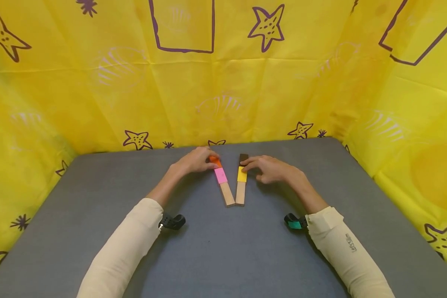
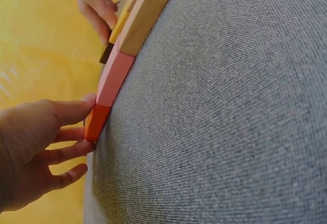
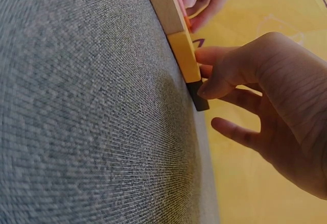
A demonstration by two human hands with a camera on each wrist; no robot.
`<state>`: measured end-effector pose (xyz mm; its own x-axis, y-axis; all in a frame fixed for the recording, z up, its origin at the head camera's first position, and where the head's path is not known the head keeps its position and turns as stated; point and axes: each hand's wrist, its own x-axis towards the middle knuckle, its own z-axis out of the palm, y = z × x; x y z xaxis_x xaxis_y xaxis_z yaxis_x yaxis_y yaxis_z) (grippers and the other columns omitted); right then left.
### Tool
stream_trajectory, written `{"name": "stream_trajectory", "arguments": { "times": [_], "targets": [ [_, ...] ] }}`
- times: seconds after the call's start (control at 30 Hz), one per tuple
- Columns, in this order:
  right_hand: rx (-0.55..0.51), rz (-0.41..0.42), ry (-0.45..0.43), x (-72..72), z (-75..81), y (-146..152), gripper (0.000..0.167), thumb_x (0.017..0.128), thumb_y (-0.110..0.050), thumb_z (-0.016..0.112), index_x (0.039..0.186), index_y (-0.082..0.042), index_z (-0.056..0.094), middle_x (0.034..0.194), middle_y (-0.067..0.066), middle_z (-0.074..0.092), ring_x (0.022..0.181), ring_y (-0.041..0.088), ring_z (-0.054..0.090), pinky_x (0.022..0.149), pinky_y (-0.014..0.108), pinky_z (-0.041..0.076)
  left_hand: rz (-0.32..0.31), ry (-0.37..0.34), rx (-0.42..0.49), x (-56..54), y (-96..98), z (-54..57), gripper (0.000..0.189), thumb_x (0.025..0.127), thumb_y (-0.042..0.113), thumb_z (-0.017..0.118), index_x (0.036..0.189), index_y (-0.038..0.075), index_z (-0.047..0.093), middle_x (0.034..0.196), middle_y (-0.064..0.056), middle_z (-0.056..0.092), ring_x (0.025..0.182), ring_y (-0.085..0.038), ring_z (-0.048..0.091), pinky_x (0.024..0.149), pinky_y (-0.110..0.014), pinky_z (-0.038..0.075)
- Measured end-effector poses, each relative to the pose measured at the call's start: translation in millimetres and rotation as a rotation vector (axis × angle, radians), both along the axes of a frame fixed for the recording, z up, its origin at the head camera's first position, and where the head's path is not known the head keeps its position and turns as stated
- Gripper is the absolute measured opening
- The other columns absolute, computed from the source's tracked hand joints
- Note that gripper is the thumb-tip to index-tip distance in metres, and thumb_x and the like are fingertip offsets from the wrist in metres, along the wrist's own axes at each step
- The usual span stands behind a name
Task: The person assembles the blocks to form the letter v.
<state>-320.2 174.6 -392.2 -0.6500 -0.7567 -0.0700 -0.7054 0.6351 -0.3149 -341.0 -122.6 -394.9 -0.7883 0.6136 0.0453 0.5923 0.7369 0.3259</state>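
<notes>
Two rows of small blocks lie on the grey table in a V, their near ends meeting. In the left row are an orange block [image 1: 217, 162], a pink block [image 1: 221, 175] and a plain wooden block [image 1: 227, 194]. A black block [image 1: 243, 157], a yellow block [image 1: 242, 174] and another wooden block [image 1: 240, 193] form the right row. My left hand [image 1: 196, 160] pinches the orange block, thumb near its joint with the pink one [image 2: 115, 78]. With curled fingers, my right hand [image 1: 272, 168] holds the black block [image 3: 196, 95], one fingertip by the yellow block [image 3: 184, 55].
Grey cloth covers the table [image 1: 223, 252]. Yellow printed curtain [image 1: 223, 82] hangs close behind its far edge and along both sides. Dark straps [image 1: 173, 222] stick out below the sleeves at both wrists.
</notes>
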Motion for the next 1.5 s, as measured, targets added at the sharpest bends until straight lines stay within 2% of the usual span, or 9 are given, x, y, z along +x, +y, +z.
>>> {"name": "stream_trajectory", "arguments": {
  "times": [0.3,0.5,0.87,1.2,1.5],
  "targets": [
    [-0.020,0.029,0.022,-0.7,0.5,-4.1,0.054,0.088,0.003,0.055,0.138,-0.008,0.069,0.156,0.010,0.058,0.148,0.037,0.050,0.122,0.059,0.040,-0.001,0.002,-0.003,0.8,-6.0,2.1,0.040,0.098,0.021,0.074,0.132,0.001,0.071,0.129,-0.017,0.073,0.112,-0.031,0.062,0.101,-0.046,0.055],
    [-0.020,0.013,0.009,-0.8,1.7,-4.3,0.054,0.087,0.004,0.055,0.137,-0.009,0.070,0.155,0.010,0.059,0.148,0.037,0.050,0.123,0.058,0.040,-0.008,0.008,0.005,-0.6,-6.7,0.5,0.040,0.099,0.023,0.074,0.132,0.001,0.071,0.128,-0.017,0.073,0.110,-0.030,0.061,0.100,-0.045,0.054],
    [-0.015,0.009,0.003,-1.1,2.3,-3.0,0.054,0.087,0.004,0.055,0.138,-0.009,0.069,0.156,0.010,0.058,0.149,0.037,0.049,0.124,0.059,0.039,-0.014,0.001,0.002,1.7,-4.9,1.1,0.039,0.100,0.021,0.072,0.133,0.001,0.071,0.129,-0.018,0.072,0.117,-0.032,0.062,0.105,-0.047,0.054],
    [-0.017,0.023,0.010,-0.5,0.2,-0.5,0.055,0.087,0.005,0.054,0.138,-0.009,0.069,0.156,0.010,0.058,0.149,0.037,0.049,0.122,0.058,0.040,-0.048,0.004,0.002,1.0,-4.7,-3.4,0.035,0.101,0.021,0.070,0.132,0.003,0.072,0.129,-0.019,0.070,0.121,-0.033,0.063,0.107,-0.048,0.053],
    [-0.008,0.025,0.009,1.6,0.3,0.4,0.054,0.088,0.004,0.055,0.139,-0.009,0.069,0.156,0.010,0.057,0.149,0.038,0.049,0.123,0.059,0.039,-0.048,-0.014,0.004,0.8,-3.3,-5.6,0.035,0.102,0.021,0.069,0.132,0.005,0.072,0.132,-0.019,0.068,0.123,-0.033,0.061,0.109,-0.048,0.052]
  ]
}}
